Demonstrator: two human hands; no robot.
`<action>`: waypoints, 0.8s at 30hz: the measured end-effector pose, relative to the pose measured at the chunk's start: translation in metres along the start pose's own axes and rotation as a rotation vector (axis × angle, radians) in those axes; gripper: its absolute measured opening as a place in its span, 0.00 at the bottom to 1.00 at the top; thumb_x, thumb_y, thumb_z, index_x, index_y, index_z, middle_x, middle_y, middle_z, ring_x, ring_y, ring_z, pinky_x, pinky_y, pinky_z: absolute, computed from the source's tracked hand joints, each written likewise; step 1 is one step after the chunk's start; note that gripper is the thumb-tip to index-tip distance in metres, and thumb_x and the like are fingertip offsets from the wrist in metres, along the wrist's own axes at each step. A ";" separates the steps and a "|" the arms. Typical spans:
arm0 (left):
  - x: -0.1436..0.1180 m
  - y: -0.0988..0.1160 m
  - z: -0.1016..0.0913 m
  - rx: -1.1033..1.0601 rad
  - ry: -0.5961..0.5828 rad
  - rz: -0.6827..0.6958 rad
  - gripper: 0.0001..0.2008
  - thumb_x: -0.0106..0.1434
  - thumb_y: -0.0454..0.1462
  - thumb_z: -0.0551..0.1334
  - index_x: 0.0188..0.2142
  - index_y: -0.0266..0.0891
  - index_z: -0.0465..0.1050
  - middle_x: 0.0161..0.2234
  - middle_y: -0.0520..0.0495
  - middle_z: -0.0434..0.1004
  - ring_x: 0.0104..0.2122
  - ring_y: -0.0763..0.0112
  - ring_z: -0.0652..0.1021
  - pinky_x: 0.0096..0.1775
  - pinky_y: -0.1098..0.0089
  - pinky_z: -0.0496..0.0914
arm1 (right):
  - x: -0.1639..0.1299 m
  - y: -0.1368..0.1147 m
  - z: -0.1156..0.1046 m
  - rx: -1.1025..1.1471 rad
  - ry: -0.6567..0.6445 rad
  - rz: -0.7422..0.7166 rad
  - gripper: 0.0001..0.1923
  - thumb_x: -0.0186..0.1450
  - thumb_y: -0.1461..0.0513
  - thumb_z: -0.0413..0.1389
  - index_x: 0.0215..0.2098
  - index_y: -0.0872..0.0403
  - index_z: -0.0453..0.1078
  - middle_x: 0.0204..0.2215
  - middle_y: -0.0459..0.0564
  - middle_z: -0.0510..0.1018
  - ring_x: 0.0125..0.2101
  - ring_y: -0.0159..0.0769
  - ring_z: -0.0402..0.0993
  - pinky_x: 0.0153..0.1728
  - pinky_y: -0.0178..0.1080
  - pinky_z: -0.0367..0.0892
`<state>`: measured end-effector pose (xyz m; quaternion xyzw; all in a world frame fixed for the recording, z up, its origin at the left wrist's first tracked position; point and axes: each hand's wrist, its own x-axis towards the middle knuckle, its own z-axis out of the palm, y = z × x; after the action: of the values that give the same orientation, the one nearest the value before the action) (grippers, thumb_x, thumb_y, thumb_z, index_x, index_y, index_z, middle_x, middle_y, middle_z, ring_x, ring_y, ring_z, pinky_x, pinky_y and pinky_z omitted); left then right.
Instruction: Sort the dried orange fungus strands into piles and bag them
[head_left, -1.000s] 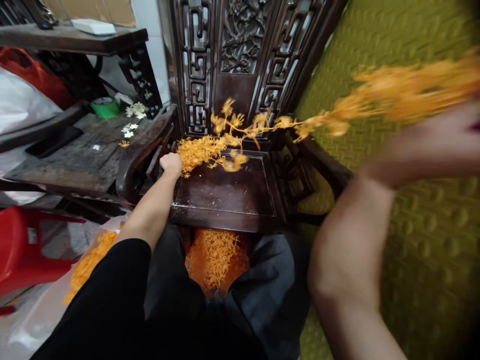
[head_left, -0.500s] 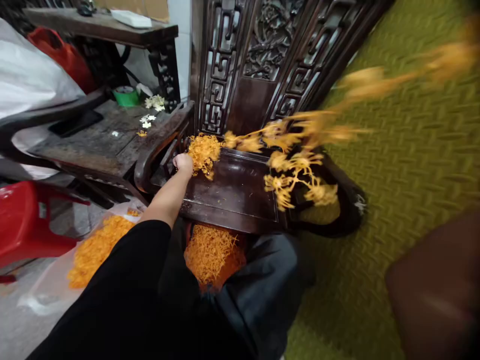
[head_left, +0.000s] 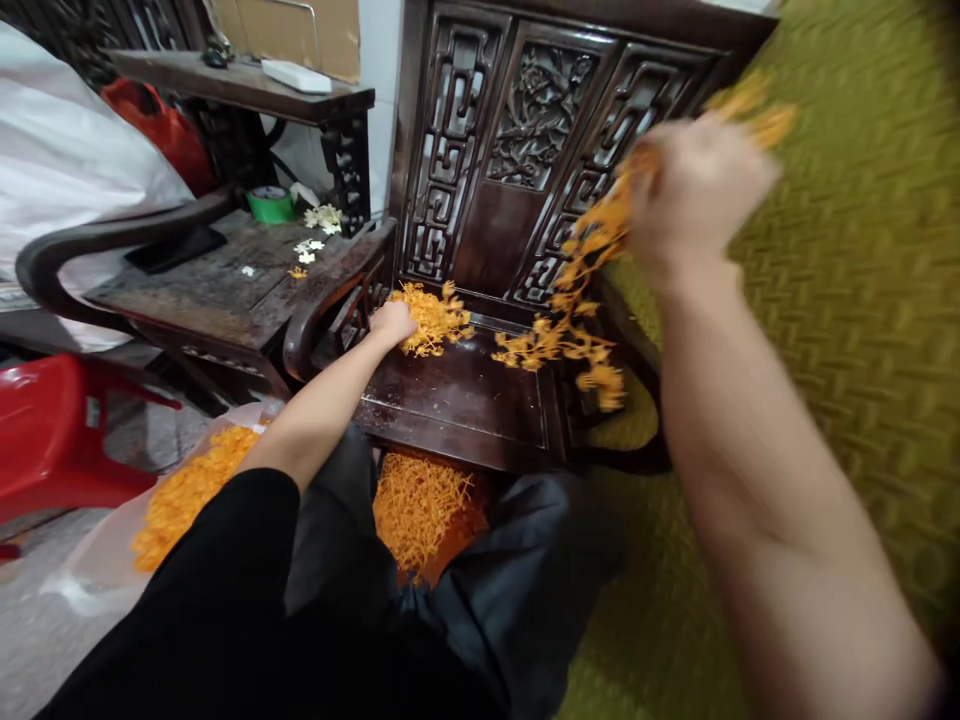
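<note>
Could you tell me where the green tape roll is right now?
In the head view, upper left: the tape roll sits on the dark side table, beside small white flowers.

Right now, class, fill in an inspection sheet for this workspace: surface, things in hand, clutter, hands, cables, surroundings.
Surface: dark carved chair seat, scattered with orange bits.
Things in hand: orange strand pile at seat's back left corner; orange sprig hanging above the seat.
Clutter: green tape roll and white flowers on side table; orange heap in bag on floor.
Hands: left hand closed against the pile; right hand raised, gripping the sprig, blurred.
Cables: nothing seen.
Surroundings: red stool, green mat.
</note>
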<state>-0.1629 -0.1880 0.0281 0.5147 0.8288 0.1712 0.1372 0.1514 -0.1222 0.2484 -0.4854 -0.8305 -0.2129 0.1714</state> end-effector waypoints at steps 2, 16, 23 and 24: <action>-0.008 0.005 -0.010 -0.071 0.066 0.086 0.23 0.60 0.36 0.65 0.56 0.40 0.78 0.54 0.34 0.81 0.55 0.47 0.79 0.55 0.55 0.73 | -0.011 -0.011 0.032 0.044 -0.091 0.126 0.28 0.75 0.59 0.51 0.70 0.64 0.59 0.58 0.74 0.71 0.59 0.57 0.70 0.54 0.55 0.66; -0.025 0.017 0.021 -0.486 -0.032 0.561 0.49 0.66 0.57 0.61 0.75 0.37 0.43 0.57 0.31 0.78 0.55 0.52 0.79 0.58 0.51 0.70 | -0.102 -0.123 0.202 1.151 -0.095 0.187 0.15 0.69 0.54 0.54 0.46 0.55 0.74 0.40 0.58 0.83 0.42 0.50 0.81 0.50 0.53 0.75; -0.002 -0.013 0.076 0.284 -0.195 0.351 0.49 0.59 0.45 0.71 0.74 0.37 0.52 0.76 0.31 0.42 0.74 0.33 0.43 0.65 0.25 0.35 | -0.102 -0.069 0.179 1.088 0.618 0.630 0.22 0.76 0.48 0.38 0.54 0.50 0.63 0.44 0.55 0.73 0.46 0.44 0.78 0.44 0.50 0.78; 0.006 -0.012 0.074 0.237 -0.091 0.308 0.44 0.62 0.41 0.69 0.72 0.35 0.54 0.76 0.31 0.42 0.74 0.35 0.42 0.65 0.26 0.31 | -0.106 -0.059 0.169 1.031 0.738 0.644 0.22 0.77 0.48 0.35 0.57 0.49 0.60 0.48 0.55 0.70 0.50 0.45 0.76 0.46 0.52 0.78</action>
<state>-0.1452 -0.1766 -0.0445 0.6551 0.7476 0.0681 0.0852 0.1361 -0.1382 0.0415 -0.4598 -0.5286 0.1181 0.7037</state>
